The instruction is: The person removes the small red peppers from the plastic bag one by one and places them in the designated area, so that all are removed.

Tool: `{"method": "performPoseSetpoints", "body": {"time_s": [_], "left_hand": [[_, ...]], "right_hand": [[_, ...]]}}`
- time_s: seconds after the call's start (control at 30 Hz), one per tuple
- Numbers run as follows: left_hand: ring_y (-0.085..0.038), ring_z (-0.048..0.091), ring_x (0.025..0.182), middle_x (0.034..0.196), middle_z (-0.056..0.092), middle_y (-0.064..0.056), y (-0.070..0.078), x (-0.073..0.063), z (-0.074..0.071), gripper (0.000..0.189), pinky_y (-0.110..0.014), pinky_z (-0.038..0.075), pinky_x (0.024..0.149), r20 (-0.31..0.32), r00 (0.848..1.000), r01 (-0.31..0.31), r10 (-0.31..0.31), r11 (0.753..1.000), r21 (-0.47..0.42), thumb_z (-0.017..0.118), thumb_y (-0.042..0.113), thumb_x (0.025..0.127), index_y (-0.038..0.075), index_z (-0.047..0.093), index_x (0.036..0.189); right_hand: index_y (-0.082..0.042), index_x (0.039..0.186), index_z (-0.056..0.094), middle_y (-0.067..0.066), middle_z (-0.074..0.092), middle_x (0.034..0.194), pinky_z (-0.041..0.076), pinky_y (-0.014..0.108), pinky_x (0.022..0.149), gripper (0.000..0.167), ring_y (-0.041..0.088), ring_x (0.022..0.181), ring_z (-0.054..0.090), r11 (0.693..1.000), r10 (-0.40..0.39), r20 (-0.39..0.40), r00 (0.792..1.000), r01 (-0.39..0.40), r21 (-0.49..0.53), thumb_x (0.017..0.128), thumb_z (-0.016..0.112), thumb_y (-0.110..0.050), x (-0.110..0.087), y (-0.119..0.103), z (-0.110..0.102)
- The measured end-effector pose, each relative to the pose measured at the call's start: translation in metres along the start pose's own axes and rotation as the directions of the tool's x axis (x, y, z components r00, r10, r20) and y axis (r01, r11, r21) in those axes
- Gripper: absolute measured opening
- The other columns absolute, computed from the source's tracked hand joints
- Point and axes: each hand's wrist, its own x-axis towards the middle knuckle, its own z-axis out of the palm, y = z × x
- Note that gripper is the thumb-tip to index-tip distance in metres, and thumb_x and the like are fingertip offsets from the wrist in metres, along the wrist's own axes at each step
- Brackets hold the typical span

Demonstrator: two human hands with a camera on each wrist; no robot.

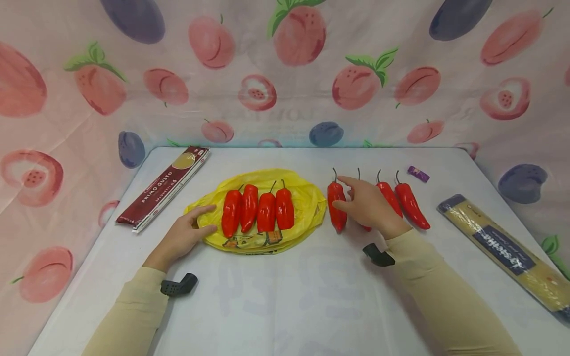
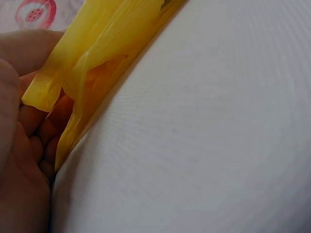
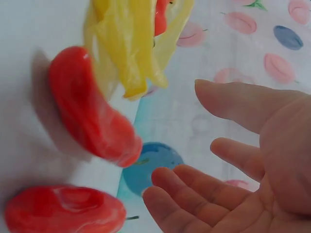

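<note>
A flattened yellow plastic bag (image 1: pixel 307 198) lies mid-table with several red peppers (image 1: pixel 266 212) side by side on top, stems mostly toward the back. My left hand (image 1: pixel 182 237) is at the bag's left edge. In the left wrist view, its thumb and curled fingers hold the yellow plastic (image 2: pixel 97 53) between them. My right hand (image 1: pixel 367 202) hovers at a red pepper (image 1: pixel 337 217) just right of the bag, thumb and index finger spread over it. The right wrist view shows those fingers apart, clear of the pepper (image 3: pixel 87 107). More peppers (image 1: pixel 411 205) lie under and beyond that hand.
A dark red spaghetti packet (image 1: pixel 158 190) lies at the table's back left. On the right is a long clear pasta packet (image 1: pixel 503 247) with a blue label. A small purple packet (image 1: pixel 418 173) sits behind the right-hand peppers. Fruit-printed cloth (image 1: pixel 285 109) hangs around the table.
</note>
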Motion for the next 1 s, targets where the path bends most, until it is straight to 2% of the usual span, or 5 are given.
{"method": "performPoseSetpoints", "body": {"time_s": [0.13,0.27,0.6,0.87,1.0], "left_hand": [[-0.043,0.025,0.144,0.158,0.031,-0.018,0.0,0.0,0.0,0.068,-0.069,0.024,0.11,0.003,1.0,0.003,-0.003,1.0,-0.014,0.069,0.039,0.092,0.018,0.044,0.152],[-0.043,0.025,0.144,0.158,0.031,-0.018,0.001,0.0,0.0,0.068,-0.069,0.023,0.11,0.004,1.0,-0.001,0.001,1.0,-0.015,0.069,0.039,0.092,0.018,0.044,0.152],[-0.043,0.026,0.143,0.158,0.032,-0.018,0.001,-0.001,0.0,0.068,-0.069,0.024,0.11,0.0,1.0,-0.006,0.006,1.0,-0.02,0.069,0.039,0.093,0.017,0.044,0.152],[-0.042,0.026,0.143,0.158,0.032,-0.017,0.001,-0.001,0.0,0.068,-0.068,0.025,0.11,-0.001,1.0,0.007,-0.007,1.0,-0.015,0.069,0.039,0.092,0.019,0.044,0.152],[-0.042,0.027,0.143,0.158,0.032,-0.017,0.002,-0.001,0.0,0.067,-0.067,0.026,0.111,-0.005,1.0,0.007,-0.007,1.0,-0.016,0.069,0.038,0.093,0.019,0.044,0.152]], "right_hand": [[-0.016,0.156,0.037,0.02,0.051,0.143,0.058,0.05,0.082,0.074,0.04,0.126,0.051,1.0,-0.025,0.002,1.0,0.025,0.015,0.093,0.072,-0.029,-0.001,-0.008,0.0],[-0.018,0.156,0.037,0.017,0.046,0.15,0.054,0.054,0.089,0.074,0.039,0.133,0.046,0.999,-0.034,0.006,0.999,0.034,0.042,0.092,0.073,-0.028,-0.002,-0.015,0.002],[-0.016,0.154,0.042,0.017,0.052,0.144,0.057,0.049,0.085,0.072,0.037,0.128,0.051,0.991,-0.117,0.019,0.993,0.116,0.068,0.09,0.074,-0.026,0.001,-0.032,0.015],[-0.012,0.151,0.045,0.014,0.052,0.146,0.055,0.047,0.092,0.069,0.034,0.129,0.051,0.974,-0.196,0.034,0.98,0.191,0.122,0.09,0.074,-0.024,0.008,-0.043,0.035],[-0.013,0.151,0.046,0.013,0.051,0.146,0.056,0.044,0.089,0.069,0.033,0.13,0.051,0.97,-0.199,0.048,0.979,0.19,0.151,0.09,0.075,-0.023,0.012,-0.05,0.044]]}}
